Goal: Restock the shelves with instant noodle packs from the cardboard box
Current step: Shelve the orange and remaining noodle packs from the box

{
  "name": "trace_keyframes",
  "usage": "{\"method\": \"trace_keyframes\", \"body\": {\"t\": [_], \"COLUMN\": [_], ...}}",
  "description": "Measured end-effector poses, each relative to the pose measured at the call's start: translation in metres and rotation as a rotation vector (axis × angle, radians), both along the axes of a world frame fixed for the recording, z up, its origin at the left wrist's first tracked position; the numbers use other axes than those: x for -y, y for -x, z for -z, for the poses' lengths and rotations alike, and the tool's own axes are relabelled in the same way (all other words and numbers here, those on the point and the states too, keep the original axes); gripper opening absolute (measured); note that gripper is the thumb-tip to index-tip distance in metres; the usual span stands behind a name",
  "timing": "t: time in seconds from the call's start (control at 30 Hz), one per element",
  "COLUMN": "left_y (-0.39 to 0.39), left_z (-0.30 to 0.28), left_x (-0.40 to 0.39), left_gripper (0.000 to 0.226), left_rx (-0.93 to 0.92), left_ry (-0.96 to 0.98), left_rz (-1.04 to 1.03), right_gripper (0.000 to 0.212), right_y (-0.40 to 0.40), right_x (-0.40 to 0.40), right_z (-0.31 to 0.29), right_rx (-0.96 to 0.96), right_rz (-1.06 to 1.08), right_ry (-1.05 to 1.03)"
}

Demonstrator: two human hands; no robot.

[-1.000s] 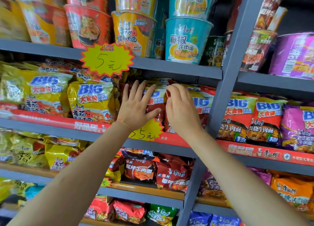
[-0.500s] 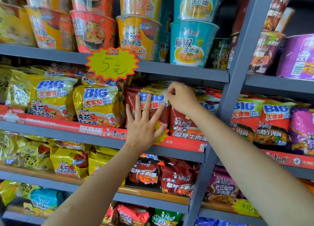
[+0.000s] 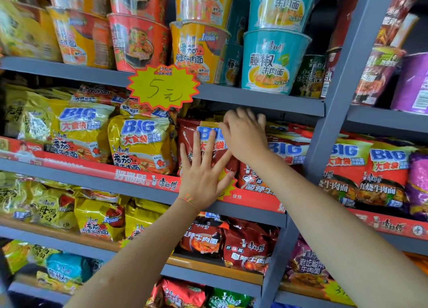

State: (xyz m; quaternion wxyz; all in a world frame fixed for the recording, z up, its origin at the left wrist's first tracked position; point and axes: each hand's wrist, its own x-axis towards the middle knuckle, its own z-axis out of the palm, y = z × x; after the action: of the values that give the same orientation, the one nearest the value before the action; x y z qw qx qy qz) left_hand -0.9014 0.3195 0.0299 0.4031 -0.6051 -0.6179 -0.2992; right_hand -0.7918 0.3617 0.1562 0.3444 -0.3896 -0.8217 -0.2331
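On the middle grey shelf (image 3: 259, 106), the dark red crinkly foil noodle pack (image 3: 192, 134) stands upright. Left hand (image 3: 203, 175), fingers straight, presses its face; right hand (image 3: 245, 136), at two o'clock from it, touches the top edge, grip unclear. Push evenly rearward; uneven pressure would likely tilt it.

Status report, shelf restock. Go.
Left hand flat, fingers spread, pressing the dark red noodle pack. Right hand over the pack's top right, grip unclear. Pack upright beside the yellow packs. Nothing blocking.
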Motion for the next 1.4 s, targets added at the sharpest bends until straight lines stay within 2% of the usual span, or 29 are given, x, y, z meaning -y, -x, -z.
{"method": "trace_keyframes", "body": {"t": [0.1, 0.27, 0.33, 0.4, 0.47, 0.6, 0.67, 0.73, 0.83, 1.0, 1.13, 1.27, 1.4], "left_y": [0.002, 0.001, 0.003, 0.007, 0.011, 0.013, 0.013, 0.014, 0.016, 0.017, 0.017, 0.014, -0.007], "left_z": [0.003, 0.003, 0.002, -0.003, -0.013, -0.026, -0.023, -0.019, -0.015, -0.013, -0.014, -0.018, -0.035], "left_x": [0.000, 0.000, 0.002, 0.004, 0.003, -0.005, -0.009, -0.009, -0.010, -0.016, -0.013, -0.005, 0.001], "left_gripper": [0.058, 0.061, 0.059, 0.055, 0.052, 0.062, 0.064, 0.065, 0.067, 0.074, 0.074, 0.070, 0.057], "left_rx": [-0.009, -0.014, -0.005, 0.067, 0.143, 0.175, 0.173, 0.172, 0.141, 0.122, 0.106, 0.105, 0.151], "left_ry": [-0.014, 0.010, 0.010, -0.016, -0.051, -0.020, 0.005, 0.016, 0.025, 0.014, 0.039, 0.052, 0.028], "left_rz": [0.025, 0.028, 0.050, 0.064, 0.064, 0.061, 0.048, 0.042, 0.058, 0.043, 0.028, 0.039, 0.130], "right_gripper": [0.023, 0.014, 0.014, 0.013, 0.014, 0.026, 0.020, 0.020, 0.034, 0.052, 0.054, 0.050, 0.046], "right_y": [0.016, 0.022, 0.020, 0.017, 0.015, 0.012, 0.008, 0.001, -0.016, -0.031, -0.028, -0.045, -0.072], "right_x": [0.000, -0.007, -0.007, -0.006, -0.009, -0.014, -0.011, -0.003, 0.002, -0.007, -0.008, 0.012, 0.024], "right_z": [-0.003, -0.004, -0.002, 0.000, 0.003, 0.008, 0.015, 0.033, 0.063, 0.066, 0.066, 0.074, 0.106], "right_rx": [0.039, -0.430, -0.478, -0.430, -0.305, -0.102, -0.078, -0.074, 0.008, 0.041, 0.034, -0.056, -0.018], "right_rz": [-0.072, -0.312, -0.328, -0.335, -0.264, -0.059, 0.060, 0.084, 0.026, 0.068, 0.045, -0.040, 0.091], "right_ry": [0.100, 0.506, 0.555, 0.481, 0.286, 0.009, -0.207, -0.344, -0.339, -0.114, -0.089, -0.151, -0.171]}}
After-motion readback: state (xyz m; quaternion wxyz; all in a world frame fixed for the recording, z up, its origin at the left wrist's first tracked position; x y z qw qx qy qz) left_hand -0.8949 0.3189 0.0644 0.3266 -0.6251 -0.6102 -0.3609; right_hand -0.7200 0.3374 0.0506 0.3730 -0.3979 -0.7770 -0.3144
